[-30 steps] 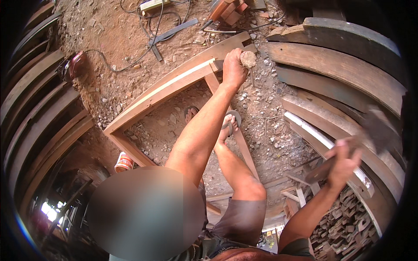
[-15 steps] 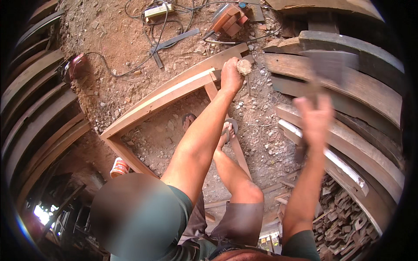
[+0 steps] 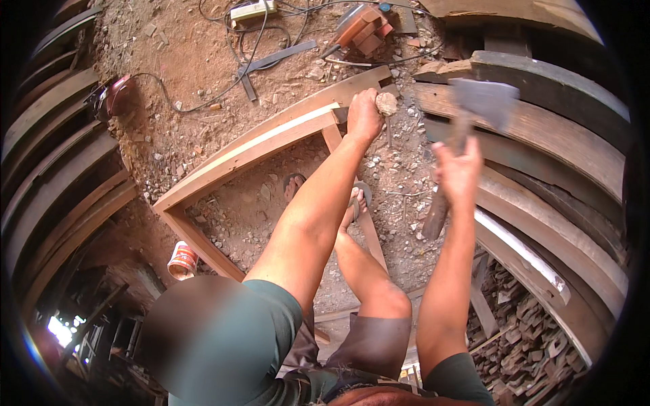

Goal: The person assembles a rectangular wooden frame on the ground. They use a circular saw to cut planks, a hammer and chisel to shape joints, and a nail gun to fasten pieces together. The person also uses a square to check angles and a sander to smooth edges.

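Observation:
My left hand [image 3: 364,116] is closed round what looks like a chisel, its battered, pale round wooden end [image 3: 386,103] sticking out on the right. A dark bit of the tool shows on the hand's other side, by the corner of a light wooden frame [image 3: 254,158]; its tip is hidden. To the right, my right hand [image 3: 460,172] grips the wooden handle of a hatchet [image 3: 484,100]. The hatchet is raised, apart from the chisel, with its grey head slightly blurred. The frame lies low over the ground around my sandalled feet [image 3: 357,199].
Stacked curved-looking planks [image 3: 542,128] line the right side, and more boards [image 3: 54,169] the left. A red power tool [image 3: 120,97], a metal square [image 3: 277,57], an orange power tool [image 3: 363,30] and cables lie beyond the frame. A paint bucket [image 3: 183,262] stands at the left; wood offcuts [image 3: 528,335] fill the lower right.
My right hand has moved left with the hatchet, bringing its head nearer the chisel's end. My left hand keeps its grip at the frame's corner.

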`<action>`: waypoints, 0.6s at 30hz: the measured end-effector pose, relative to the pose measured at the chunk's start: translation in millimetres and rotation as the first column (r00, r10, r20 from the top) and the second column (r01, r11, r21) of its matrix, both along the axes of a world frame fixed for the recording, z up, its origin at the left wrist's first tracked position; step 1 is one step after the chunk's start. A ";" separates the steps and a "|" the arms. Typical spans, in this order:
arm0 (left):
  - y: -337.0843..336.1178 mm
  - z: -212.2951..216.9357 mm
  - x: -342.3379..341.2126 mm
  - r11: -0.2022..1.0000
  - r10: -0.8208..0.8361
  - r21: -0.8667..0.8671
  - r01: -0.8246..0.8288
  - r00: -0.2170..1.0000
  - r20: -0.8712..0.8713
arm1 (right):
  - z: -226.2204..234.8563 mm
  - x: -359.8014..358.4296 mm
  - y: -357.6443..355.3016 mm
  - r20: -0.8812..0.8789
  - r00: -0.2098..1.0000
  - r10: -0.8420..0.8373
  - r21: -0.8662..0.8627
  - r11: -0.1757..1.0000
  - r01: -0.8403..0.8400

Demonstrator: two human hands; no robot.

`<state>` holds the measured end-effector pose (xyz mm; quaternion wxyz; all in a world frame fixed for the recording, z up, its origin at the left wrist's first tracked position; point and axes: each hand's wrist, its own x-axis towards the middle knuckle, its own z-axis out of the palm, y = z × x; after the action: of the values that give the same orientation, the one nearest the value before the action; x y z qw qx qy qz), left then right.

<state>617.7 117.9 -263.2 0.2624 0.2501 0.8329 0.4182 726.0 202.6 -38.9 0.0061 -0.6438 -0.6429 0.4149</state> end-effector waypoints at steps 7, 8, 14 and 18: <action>-7.6 24.3 -18.4 0.997 -0.071 0.010 0.071 0.972 0.226 | -79.7 6.6 -50.1 0.115 0.957 0.268 -0.113 0.960 -0.255; -15.4 30.4 -24.2 0.996 -0.080 -0.021 0.086 0.975 0.207 | -56.5 4.2 -39.9 0.099 0.944 0.315 -0.158 0.942 -0.298; -91.4 134.6 17.8 0.972 -0.234 0.036 0.232 0.954 0.185 | -34.0 105.2 -36.6 0.052 0.982 0.182 -0.181 0.969 -0.170; -158.1 122.7 -19.6 0.936 0.307 -0.049 -0.349 0.739 0.600 | 26.2 159.3 -52.0 0.160 0.985 0.069 -0.348 0.937 -0.009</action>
<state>598.1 -40.2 -140.4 0.4251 -0.0368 0.7235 0.5426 885.3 150.6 -12.7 -0.1702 -0.6548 -0.5709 0.4651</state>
